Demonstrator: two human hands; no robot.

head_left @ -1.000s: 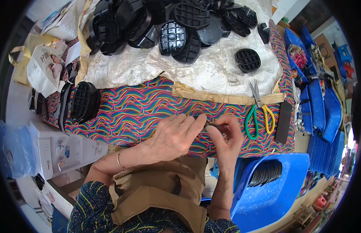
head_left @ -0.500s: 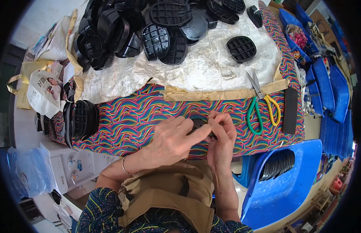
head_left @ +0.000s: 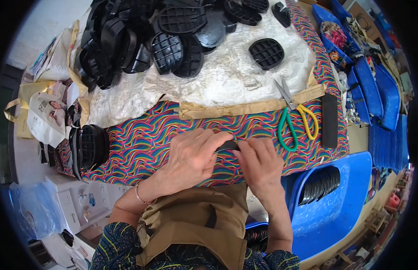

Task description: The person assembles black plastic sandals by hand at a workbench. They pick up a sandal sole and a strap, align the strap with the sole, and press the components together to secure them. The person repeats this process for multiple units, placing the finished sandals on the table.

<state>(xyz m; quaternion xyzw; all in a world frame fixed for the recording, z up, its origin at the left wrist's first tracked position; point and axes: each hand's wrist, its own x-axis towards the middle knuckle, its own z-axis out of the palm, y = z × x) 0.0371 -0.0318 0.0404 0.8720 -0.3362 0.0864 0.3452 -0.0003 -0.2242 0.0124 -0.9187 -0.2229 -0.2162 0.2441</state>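
left hand (head_left: 191, 155) + right hand (head_left: 259, 163) pinch small black piece (head_left: 227, 146) | scissors (head_left: 293, 118) near (rightward) | table edge just below

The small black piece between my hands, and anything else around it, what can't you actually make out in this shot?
- Small black piece, head view: mostly covered by the left hand and right hand; its shape and the grip are unclear.
- Black parts in the blue tub, head view: only their edges show over the rim.
- Pile of black ribbed pads, head view: cut off by the top edge.
- Blue trays, head view: contents too small and bent at the rim.
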